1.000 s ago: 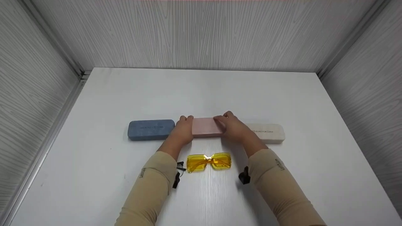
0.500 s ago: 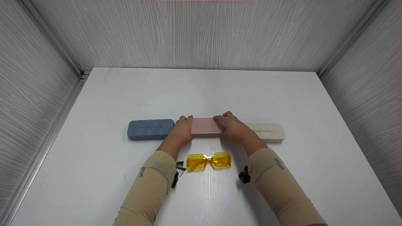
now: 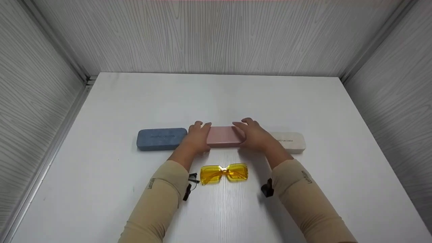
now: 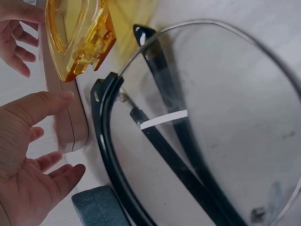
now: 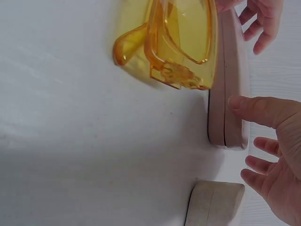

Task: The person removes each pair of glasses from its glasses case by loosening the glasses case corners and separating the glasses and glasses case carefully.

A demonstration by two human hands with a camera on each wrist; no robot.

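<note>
A pink glasses case (image 3: 224,136) lies closed on the white table between my hands. My left hand (image 3: 196,137) is at its left end; in the left wrist view the thumb touches or nearly touches the case's front, the fingers spread beyond the end. At the right end is my right hand (image 3: 254,135), its thumb (image 5: 254,109) against the case's front side and its fingers loosely apart. Neither hand grips the case. Nearer me lie yellow sunglasses (image 3: 223,173). Dark-framed glasses (image 4: 107,136) lie left of them, mostly hidden by my left sleeve in the head view.
A blue glasses case (image 3: 162,139) lies to the left of the pink one, in the same row. To the right is a cream glasses case (image 3: 293,142), partly covered by my right hand. Grey wood-grain walls (image 3: 216,37) border the table at back and sides.
Both hands have loosened from the pink case: fingers and thumbs spread wider, and the right hand has shifted slightly right. The cases and the sunglasses stay in place.
</note>
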